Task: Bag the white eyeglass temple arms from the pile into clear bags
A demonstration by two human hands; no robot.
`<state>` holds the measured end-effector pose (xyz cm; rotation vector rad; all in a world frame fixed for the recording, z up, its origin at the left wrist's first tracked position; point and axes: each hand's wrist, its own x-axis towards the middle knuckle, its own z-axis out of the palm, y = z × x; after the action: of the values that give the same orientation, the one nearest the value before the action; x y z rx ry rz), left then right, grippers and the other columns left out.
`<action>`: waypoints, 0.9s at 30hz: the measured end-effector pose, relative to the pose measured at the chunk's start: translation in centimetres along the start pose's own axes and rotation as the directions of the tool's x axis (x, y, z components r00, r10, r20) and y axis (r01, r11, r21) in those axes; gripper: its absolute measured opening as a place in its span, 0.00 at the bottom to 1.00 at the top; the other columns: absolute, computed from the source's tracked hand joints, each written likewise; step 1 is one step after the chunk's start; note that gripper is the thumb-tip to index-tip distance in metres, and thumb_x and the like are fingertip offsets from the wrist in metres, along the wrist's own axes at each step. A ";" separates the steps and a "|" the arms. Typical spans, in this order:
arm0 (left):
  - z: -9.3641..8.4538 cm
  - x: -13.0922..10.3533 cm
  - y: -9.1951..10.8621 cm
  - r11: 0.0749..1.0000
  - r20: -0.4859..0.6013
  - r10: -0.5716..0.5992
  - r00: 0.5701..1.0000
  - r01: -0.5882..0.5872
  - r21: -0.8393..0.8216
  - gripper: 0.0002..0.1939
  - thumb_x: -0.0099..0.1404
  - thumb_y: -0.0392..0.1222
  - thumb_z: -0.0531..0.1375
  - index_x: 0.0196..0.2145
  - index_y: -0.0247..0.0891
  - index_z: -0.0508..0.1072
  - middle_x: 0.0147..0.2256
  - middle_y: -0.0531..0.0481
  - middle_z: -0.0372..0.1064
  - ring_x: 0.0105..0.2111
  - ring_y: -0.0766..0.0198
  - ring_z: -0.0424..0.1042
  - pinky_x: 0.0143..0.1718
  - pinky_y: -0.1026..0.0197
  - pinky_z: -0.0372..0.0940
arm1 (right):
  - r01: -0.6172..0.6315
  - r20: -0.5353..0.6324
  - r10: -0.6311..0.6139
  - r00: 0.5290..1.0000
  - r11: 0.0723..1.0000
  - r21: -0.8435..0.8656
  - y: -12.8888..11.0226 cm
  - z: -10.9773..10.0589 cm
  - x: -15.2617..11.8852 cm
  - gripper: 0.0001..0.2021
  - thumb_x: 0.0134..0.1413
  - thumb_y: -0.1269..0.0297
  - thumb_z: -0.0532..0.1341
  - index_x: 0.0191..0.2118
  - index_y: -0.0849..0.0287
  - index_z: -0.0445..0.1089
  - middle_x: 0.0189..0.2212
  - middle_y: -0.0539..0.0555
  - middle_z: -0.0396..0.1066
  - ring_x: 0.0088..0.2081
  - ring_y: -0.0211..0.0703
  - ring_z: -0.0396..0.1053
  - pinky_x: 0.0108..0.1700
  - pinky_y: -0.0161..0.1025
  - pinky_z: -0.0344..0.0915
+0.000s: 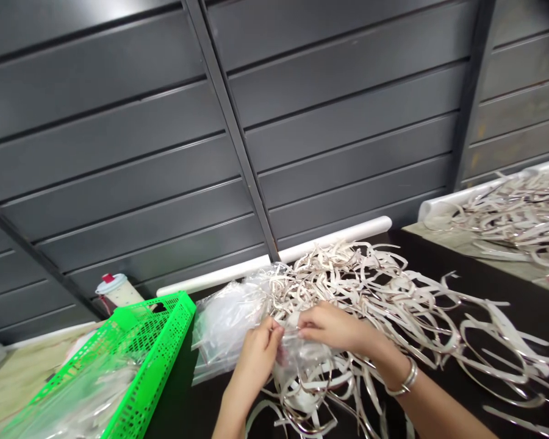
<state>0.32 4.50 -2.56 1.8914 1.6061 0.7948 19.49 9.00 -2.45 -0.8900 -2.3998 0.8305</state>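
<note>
Moderate, diffuse lighting with glare at upper left; hands [287, 335] slightly blurred; upper-right corner darkened.

No legible text, label, brand, number or sign.
</note>
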 end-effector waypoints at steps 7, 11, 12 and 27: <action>-0.4 0.1 -0.8 0.998 0.011 -0.061 0.998 0.062 -0.021 0.11 0.62 0.45 0.51 0.23 0.42 0.62 0.14 0.57 0.64 0.16 0.60 0.69 0.22 0.62 0.59 | -0.148 0.000 0.148 0.989 0.983 -0.107 2.5 -1.5 -0.6 0.15 0.57 0.69 0.54 0.20 0.60 0.63 0.20 0.49 0.65 0.24 0.38 0.61 0.29 0.36 0.53; -0.6 -0.1 -0.2 0.998 0.027 -0.044 0.999 0.045 -0.054 0.09 0.61 0.43 0.52 0.25 0.41 0.64 0.19 0.54 0.69 0.21 0.60 0.72 0.26 0.62 0.62 | -0.142 -0.006 0.142 0.990 0.987 -0.081 1.6 -1.5 -0.7 0.14 0.57 0.68 0.54 0.21 0.60 0.64 0.21 0.49 0.66 0.24 0.37 0.61 0.28 0.36 0.53; -0.6 -0.1 0.0 0.997 0.029 -0.034 0.999 0.036 -0.066 0.09 0.61 0.43 0.52 0.25 0.41 0.64 0.20 0.54 0.70 0.21 0.60 0.72 0.27 0.62 0.63 | -0.124 -0.016 0.123 0.992 0.990 -0.062 1.1 -1.2 -0.7 0.13 0.58 0.68 0.54 0.23 0.60 0.66 0.21 0.50 0.67 0.24 0.37 0.62 0.29 0.36 0.54; -1.6 -0.4 0.0 0.976 -0.201 -0.036 0.979 -0.009 -0.219 0.10 0.63 0.46 0.53 0.26 0.41 0.63 0.22 0.54 0.72 0.22 0.60 0.74 0.29 0.61 0.64 | -0.092 -0.087 0.094 0.992 0.996 0.017 2.5 -3.8 -1.9 0.17 0.61 0.64 0.52 0.22 0.60 0.65 0.20 0.49 0.66 0.25 0.38 0.63 0.31 0.36 0.57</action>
<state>-0.94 4.14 -1.49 1.6855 1.5743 1.1428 24.04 10.62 -1.76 -1.0188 -2.2896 0.8223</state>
